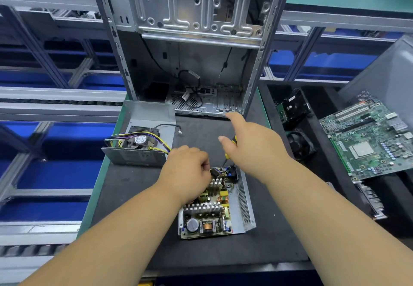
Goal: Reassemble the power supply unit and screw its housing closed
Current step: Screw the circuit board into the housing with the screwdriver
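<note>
While the power supply's lower tray [244, 207] sits open on the black desk [268, 241] with its circuit board [207, 214] bared, we are at the step of fixing that board down, not yet at closing the housing. Our right hand [252, 149] holds a yellow-and-black screwdriver [228, 154], its grip wrapped round the handle with the forefinger stretched out toward the empty computer case [190, 46]; the shaft slants down to the tray's far corner, just beside the black mains socket [232, 172]. Our left hand [187, 171] has its grip curled tight at the board's far edge, near the heat sinks [215, 184]. It may be pinching a screw or steadying a wire there, but its own fingers hide the spot and we cannot tell which.

The housing cover [138, 149], with the fan [140, 140] and a bundle of coloured wires [164, 147] lying in it, stands apart to the left, near the desk's edge.

By our judgement the next move calls for the driver tip seated square in the screw head and turned without slipping onto the components. Then the remaining board screws need doing, the wires need tucking clear of the rim, and the cover must come over the tray before its own screws go in.
</note>
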{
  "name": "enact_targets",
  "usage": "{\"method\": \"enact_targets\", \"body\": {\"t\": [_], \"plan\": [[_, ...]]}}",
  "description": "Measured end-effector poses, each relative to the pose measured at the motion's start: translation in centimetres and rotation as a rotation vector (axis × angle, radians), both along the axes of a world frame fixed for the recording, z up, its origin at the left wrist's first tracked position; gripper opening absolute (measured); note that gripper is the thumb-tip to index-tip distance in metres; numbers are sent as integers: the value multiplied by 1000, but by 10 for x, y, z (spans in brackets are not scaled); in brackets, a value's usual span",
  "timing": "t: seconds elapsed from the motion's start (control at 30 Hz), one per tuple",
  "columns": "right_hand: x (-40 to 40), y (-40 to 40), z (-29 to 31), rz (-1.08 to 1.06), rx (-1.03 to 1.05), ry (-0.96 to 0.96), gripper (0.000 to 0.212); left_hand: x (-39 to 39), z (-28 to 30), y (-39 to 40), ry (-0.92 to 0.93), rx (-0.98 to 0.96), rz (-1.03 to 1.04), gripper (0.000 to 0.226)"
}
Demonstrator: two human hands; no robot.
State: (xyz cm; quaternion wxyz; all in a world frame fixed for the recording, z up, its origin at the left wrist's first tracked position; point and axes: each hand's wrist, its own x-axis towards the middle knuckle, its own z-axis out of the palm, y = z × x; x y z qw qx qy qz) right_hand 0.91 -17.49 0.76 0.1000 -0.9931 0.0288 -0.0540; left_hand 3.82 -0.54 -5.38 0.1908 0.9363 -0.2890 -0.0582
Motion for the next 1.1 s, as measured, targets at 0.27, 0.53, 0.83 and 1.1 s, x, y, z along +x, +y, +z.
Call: {"method": "enact_targets", "body": {"t": [0.27,0.53,0.83,1.1], "plan": [[3,-2,2,87,87,18,32,1,-1,0,8,-15,2,11],[6,0,6,61,-119,30,28,1,-3,1,8,-33,3,11],[11,-5,27,44,0,281,17,1,-1,1,15,-14,18,11],[20,-5,23,-155,-373,293,61,1,-1,0,17,-1,15,13]]}}
